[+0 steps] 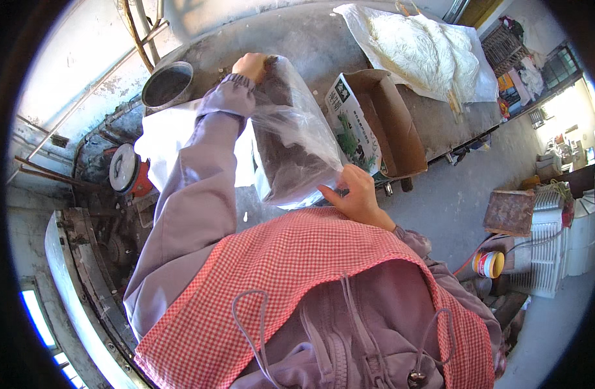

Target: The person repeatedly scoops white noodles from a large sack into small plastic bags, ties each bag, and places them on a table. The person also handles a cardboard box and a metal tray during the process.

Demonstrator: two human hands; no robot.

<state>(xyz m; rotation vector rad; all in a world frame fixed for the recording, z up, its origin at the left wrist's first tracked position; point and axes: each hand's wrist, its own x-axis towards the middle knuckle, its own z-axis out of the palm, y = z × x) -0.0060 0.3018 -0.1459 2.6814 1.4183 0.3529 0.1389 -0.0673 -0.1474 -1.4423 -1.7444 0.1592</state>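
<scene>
A clear plastic bag (297,146) lies over the near part of the grey worktop, with a dark brown surface showing through it. My left hand (251,67) is closed at the bag's far end, beside a small brown patch; what its fingers grip there is partly hidden. My right hand (358,194) pinches the near right edge of the bag between fingers and thumb, and the film is stretched towards it. A bright white sheet (168,138) lies under and beside my left forearm. Right of the bag, an open printed cardboard box (399,131) stands close by.
Beyond the box, pale strands (424,48) lie on a white plastic sheet. A round metal pot (167,85) stands at the worktop's far left, above a lidded red pail (132,170). To the right are a yellow bucket (489,264) and a white slatted crate (540,248).
</scene>
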